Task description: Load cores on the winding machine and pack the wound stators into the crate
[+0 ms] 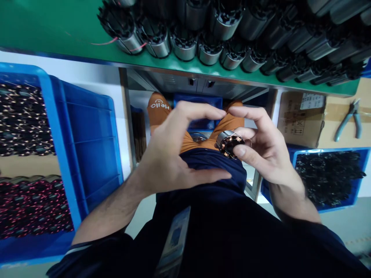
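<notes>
A motor stator (227, 139), a steel ring with copper windings and black inner parts, is gripped in my right hand (265, 144). The thumb presses its lower rim while other fingers sit behind it. My left hand (174, 150) is held to the left of the stator, thumb and fingers wide apart, with nothing between them. Its index fingertip comes close to my right index fingertip; whether they touch I cannot tell. Both hands are above my lap, in front of the green-topped bench (58, 27).
Rows of stators with black end pieces (185, 40) line the bench edge. At left stands a blue crate (87, 135) beside another holding wound stators (26, 119). On the right are a blue bin of black parts (327, 177), a cardboard box (300, 119) and pliers (349, 121).
</notes>
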The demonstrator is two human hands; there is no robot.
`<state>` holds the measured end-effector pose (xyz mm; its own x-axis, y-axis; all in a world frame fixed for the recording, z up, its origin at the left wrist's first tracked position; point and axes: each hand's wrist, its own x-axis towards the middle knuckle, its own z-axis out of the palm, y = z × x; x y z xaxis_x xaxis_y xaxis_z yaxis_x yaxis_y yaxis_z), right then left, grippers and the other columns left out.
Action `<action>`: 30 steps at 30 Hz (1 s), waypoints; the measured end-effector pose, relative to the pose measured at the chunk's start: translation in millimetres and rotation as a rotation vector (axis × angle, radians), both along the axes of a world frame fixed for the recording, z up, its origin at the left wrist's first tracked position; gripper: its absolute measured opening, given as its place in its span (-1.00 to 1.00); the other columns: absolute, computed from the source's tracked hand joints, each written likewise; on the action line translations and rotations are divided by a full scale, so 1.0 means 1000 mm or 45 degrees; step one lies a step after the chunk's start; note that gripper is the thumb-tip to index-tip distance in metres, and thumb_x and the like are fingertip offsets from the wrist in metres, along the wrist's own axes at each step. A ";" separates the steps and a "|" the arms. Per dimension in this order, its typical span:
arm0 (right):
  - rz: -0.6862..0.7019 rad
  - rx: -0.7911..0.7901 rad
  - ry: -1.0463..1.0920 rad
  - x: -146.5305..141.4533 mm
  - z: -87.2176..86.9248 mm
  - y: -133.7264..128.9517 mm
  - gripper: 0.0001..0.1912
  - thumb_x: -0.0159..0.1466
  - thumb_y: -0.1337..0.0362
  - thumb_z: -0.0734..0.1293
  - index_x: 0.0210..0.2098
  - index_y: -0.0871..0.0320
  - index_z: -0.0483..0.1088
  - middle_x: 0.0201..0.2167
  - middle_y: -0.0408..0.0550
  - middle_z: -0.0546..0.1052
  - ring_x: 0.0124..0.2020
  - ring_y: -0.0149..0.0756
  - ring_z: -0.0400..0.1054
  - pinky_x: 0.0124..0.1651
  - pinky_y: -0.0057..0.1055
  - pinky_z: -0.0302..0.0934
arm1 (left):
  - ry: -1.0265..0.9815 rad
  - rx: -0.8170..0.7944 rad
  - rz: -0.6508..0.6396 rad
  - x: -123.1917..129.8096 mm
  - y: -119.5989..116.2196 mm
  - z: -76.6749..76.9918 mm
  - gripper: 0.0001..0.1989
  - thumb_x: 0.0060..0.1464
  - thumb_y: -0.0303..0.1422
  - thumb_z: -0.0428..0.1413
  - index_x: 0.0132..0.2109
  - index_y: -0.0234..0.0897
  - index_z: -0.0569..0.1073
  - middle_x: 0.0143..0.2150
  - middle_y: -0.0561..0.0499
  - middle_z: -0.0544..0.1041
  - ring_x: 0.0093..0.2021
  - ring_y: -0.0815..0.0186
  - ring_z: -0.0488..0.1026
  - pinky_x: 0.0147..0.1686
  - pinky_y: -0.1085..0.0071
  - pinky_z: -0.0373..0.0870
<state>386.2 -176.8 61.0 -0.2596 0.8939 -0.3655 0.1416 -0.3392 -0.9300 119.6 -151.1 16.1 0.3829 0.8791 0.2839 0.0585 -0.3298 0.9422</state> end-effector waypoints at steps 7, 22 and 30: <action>0.087 0.009 0.052 -0.005 -0.008 -0.002 -0.14 0.48 -0.19 0.67 0.62 -0.23 0.36 -0.10 -0.12 0.72 -0.10 -0.08 0.72 0.08 -0.04 0.78 | 0.003 -0.083 0.053 0.018 -0.011 0.011 -0.43 0.34 -0.03 0.63 0.35 0.04 0.67 0.29 -0.06 0.80 0.21 -0.06 0.88 0.21 0.05 0.91; -0.200 0.502 -0.117 -0.001 -0.008 0.011 -0.79 0.43 -0.06 0.74 -0.19 -0.15 0.79 -0.28 -0.05 0.65 -0.20 -0.04 0.55 0.06 0.09 0.68 | 0.216 0.307 0.198 0.007 -0.012 0.007 -0.67 0.46 -0.13 0.54 0.29 0.22 0.80 0.12 0.13 0.88 -0.07 0.13 0.87 -0.14 0.17 0.84; -0.361 0.396 0.022 -0.019 -0.026 -0.005 -0.60 0.41 -0.18 0.73 0.05 -0.12 0.74 -0.14 -0.09 0.71 -0.17 -0.17 0.62 0.05 -0.14 0.69 | 0.147 0.355 0.514 0.019 -0.007 0.010 -0.78 0.41 -0.16 0.58 0.09 0.05 0.77 -0.09 0.13 0.82 -0.17 0.22 0.72 -0.19 0.20 0.70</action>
<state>367.2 -182.2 35.3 0.0084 0.9978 -0.0651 0.0663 -0.0655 -0.9957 139.0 -158.1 26.2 0.0709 0.8602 0.5051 0.3321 -0.4978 0.8012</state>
